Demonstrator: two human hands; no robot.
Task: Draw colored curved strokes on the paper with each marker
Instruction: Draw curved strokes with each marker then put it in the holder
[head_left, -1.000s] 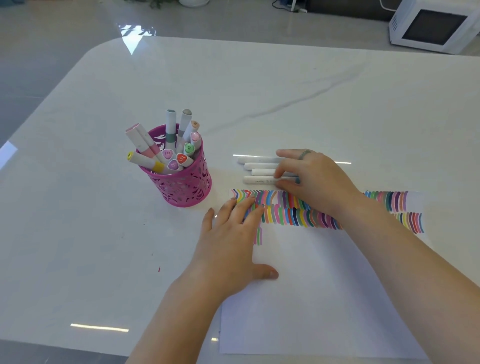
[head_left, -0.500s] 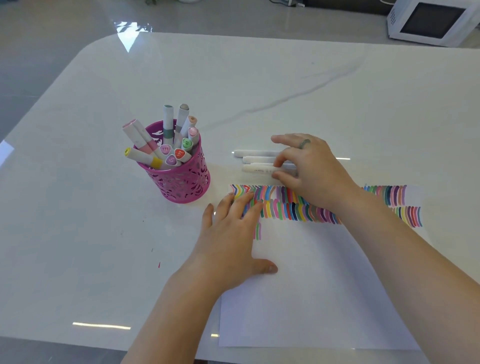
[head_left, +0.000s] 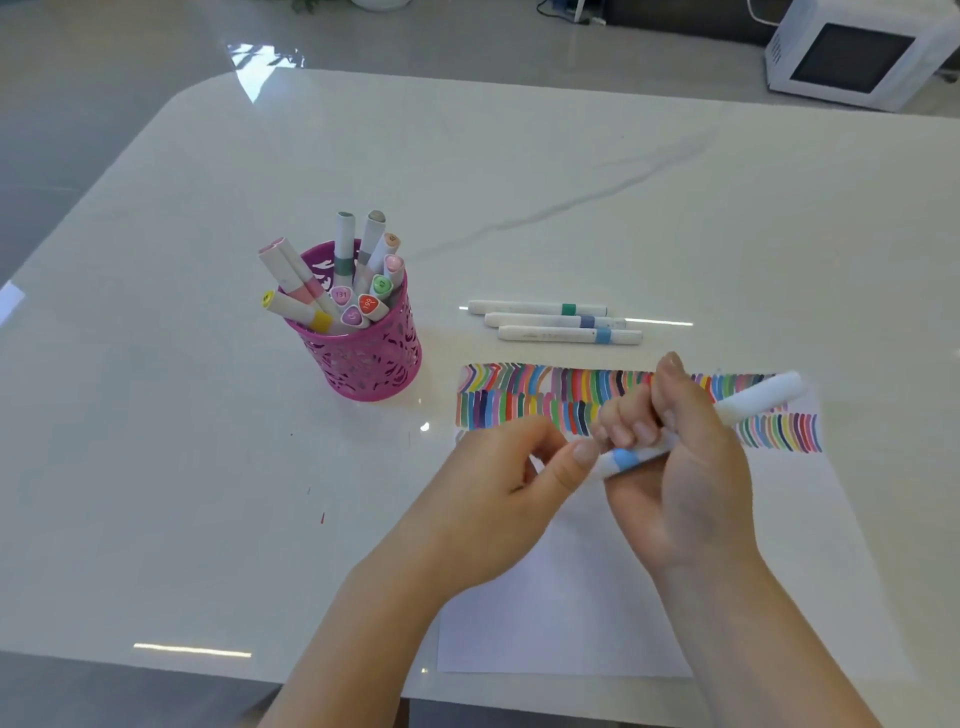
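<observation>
Gripping a white marker (head_left: 756, 399) round its barrel, the right hand (head_left: 680, 467) held it above the paper (head_left: 571, 613). The left hand (head_left: 498, 483) pinched its blue-banded end. Just beyond the grip ran rows of colored strokes (head_left: 545, 395). Farther off lay three markers (head_left: 561, 321), and to the far left stood a pink cup (head_left: 369, 358) of markers.

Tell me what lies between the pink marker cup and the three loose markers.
Nothing: in the head view, only bare white tabletop separates the pink marker cup from the three loose markers.
</observation>
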